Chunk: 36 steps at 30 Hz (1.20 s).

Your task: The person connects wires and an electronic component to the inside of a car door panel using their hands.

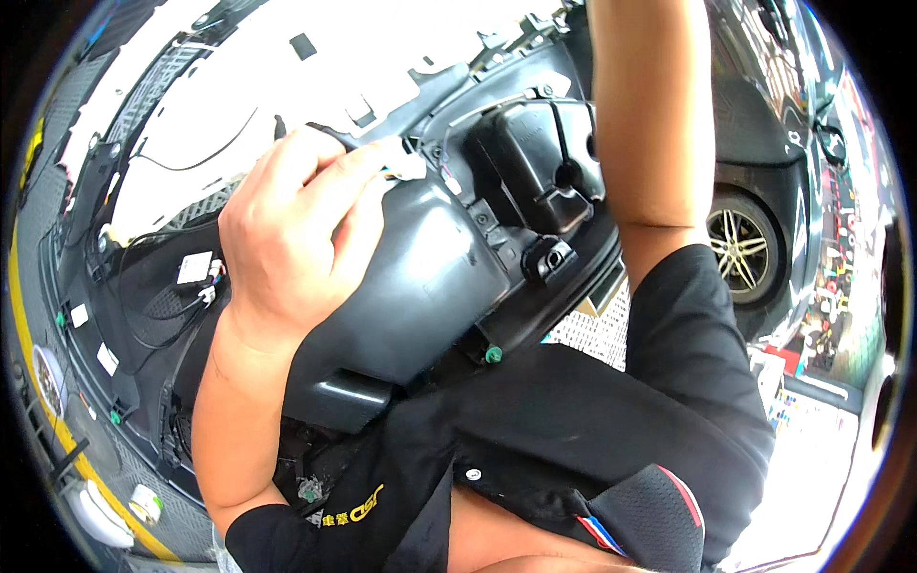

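My left hand (296, 224) is closed, with thumb and fingers pinching a small white piece (408, 162) that has coloured bits at its edge; its exact kind does not show clearly. The hand is just above a large black plastic car trim panel (411, 286), beside its glossy bulging part. A black box-shaped housing (535, 158) sits on the panel to the right of the hand. My right arm (654, 115) stretches away past the top edge of the picture, so the right hand is out of sight.
Wires run to a white connector block (196, 268) on the panel's left. Green clips (493, 354) stick out along the panel's edges. White padding (334, 67) covers the far part. A dark car with a spoked wheel (740, 246) stands at right. A yellow floor line (81, 463) curves along the left.
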Motion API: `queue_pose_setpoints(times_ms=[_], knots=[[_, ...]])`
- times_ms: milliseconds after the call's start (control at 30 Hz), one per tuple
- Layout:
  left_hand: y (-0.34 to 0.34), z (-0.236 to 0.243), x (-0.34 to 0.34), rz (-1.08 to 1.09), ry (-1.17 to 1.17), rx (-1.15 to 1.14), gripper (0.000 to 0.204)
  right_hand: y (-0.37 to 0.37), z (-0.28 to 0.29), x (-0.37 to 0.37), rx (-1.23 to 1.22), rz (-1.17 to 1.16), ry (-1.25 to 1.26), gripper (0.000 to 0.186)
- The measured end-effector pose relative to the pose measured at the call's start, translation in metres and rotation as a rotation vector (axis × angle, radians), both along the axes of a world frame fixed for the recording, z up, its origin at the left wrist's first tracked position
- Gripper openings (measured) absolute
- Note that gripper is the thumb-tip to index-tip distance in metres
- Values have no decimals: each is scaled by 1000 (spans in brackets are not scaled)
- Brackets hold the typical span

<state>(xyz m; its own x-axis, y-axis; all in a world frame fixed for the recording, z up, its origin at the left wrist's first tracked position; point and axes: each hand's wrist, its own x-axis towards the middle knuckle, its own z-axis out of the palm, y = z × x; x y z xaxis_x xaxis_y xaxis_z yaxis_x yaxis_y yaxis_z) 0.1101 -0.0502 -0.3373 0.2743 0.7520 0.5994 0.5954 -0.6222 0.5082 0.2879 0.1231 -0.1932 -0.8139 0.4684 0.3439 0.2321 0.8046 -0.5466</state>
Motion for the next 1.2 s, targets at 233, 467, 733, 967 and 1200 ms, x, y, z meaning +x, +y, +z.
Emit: queue_pose_setpoints(times_ms=[233, 467, 733, 967, 1200], knots=[[2, -19, 2, 24, -69, -41, 33, -80, -89, 83, 168, 29, -481, 18], [0, -14, 8, 13, -174, -49, 41, -88, -106, 116, 252, -542, -313, 18], [1, -17, 4, -18, -162, -99, 23, -103, -92, 81, -166, -387, -1, 19], [-2, -15, 2, 62, -515, -382, 20, -111, -122, 45, -702, -245, 281, 23], [-3, -16, 5, 39, -625, -450, 19, -109, -140, 43, -311, -217, 223, 24]])
